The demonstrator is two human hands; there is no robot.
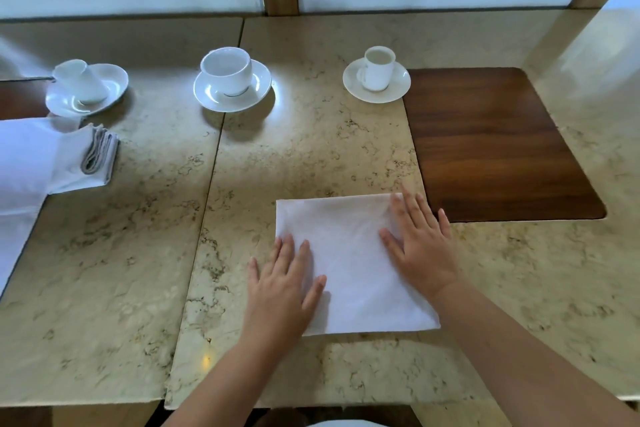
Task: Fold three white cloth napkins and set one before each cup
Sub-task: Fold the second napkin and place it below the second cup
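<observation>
Marble tabletop (311, 156) runs wide under both hands, with a dark wood inset (495, 146) just beyond the right hand (420, 246). Between the hands lies the napkin (349, 263), already folded to a flat rectangle; the left hand (284, 284) rests on its near left edge and the right hand on its far right corner, both flat with fingers straight, pressing and gripping nothing

Far ahead of the hands stand three cups: the left cup (81, 81) well off to the left, the middle cup (227, 71) ahead of the left hand, the right cup (379, 68) ahead of the right hand. No napkin lies before the middle or right cup; a folded stack (91, 158) and loose white cloth (24, 156) sit far left of the left hand

I judge the napkin light, soft and limp, its layers likely to slide and spring open on smooth stone. Flat palms should set the crease; for lifting, a pinch at the two corners of one folded edge, through all layers, should keep it square
</observation>
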